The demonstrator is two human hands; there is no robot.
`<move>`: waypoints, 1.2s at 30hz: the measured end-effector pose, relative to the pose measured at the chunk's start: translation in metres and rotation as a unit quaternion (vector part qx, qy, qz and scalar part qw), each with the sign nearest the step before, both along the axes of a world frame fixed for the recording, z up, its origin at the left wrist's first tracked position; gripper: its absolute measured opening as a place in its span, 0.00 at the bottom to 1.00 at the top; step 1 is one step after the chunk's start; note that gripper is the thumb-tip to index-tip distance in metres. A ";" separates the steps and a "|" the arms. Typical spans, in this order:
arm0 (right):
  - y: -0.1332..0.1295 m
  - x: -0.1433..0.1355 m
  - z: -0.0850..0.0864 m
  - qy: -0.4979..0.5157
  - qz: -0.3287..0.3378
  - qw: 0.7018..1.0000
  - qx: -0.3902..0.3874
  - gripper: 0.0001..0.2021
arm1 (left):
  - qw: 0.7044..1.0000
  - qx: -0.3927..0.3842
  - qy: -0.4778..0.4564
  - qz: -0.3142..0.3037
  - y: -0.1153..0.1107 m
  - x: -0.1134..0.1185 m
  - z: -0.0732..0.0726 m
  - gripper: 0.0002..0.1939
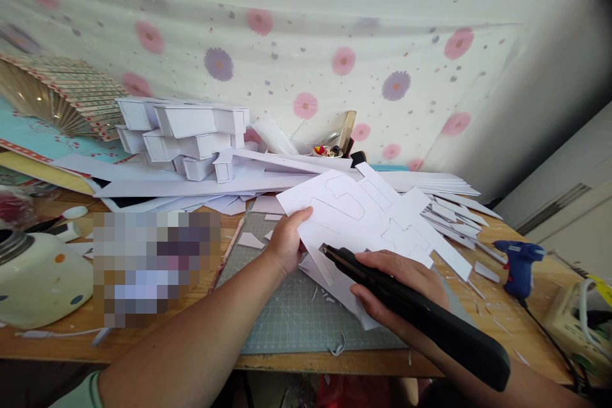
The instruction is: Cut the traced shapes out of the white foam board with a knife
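A large white sheet (354, 217) with pencilled outlines and cut-out edges is raised at a tilt above the grey-green cutting mat (268, 325). At its left edge, my left hand (287, 242) pinches it, thumb on top. My right hand (406, 280) is wrapped round a long black tool (430, 319), whose narrow tip touches or hovers just over the sheet near a small dark opening. Whether the tip meets the surface is unclear. Another white piece (351, 296) lies under the sheet, and small paper scraps (327, 296) are scattered on the mat.
A white layered model (191, 134) stands at the back left on stacked white boards (191, 188). Paper strips (449, 217) pile up at the right, beside a blue glue gun (519, 264) with a black cord. A cream spotted container (43, 280) sits at the left.
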State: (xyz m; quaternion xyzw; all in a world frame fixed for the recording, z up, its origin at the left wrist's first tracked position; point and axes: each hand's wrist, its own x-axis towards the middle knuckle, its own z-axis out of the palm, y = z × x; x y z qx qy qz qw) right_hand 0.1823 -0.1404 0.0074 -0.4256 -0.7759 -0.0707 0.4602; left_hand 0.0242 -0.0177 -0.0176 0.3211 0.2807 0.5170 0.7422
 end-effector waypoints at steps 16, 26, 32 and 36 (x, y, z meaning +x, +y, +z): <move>-0.004 -0.002 0.006 -0.010 0.023 0.999 -0.023 0.16 | 1.000 0.009 -0.017 0.007 -0.005 0.001 0.007 0.21; -0.004 -0.006 0.015 -0.016 0.042 0.999 -0.017 0.15 | 0.999 0.012 -0.019 0.035 -0.006 0.003 0.008 0.23; -0.005 -0.005 0.016 -0.008 0.051 0.998 -0.037 0.16 | 0.999 0.006 -0.017 0.044 -0.006 0.002 0.008 0.23; -0.005 -0.005 0.016 -0.006 0.055 0.998 -0.041 0.17 | 0.999 0.008 -0.015 0.050 -0.006 0.002 0.009 0.23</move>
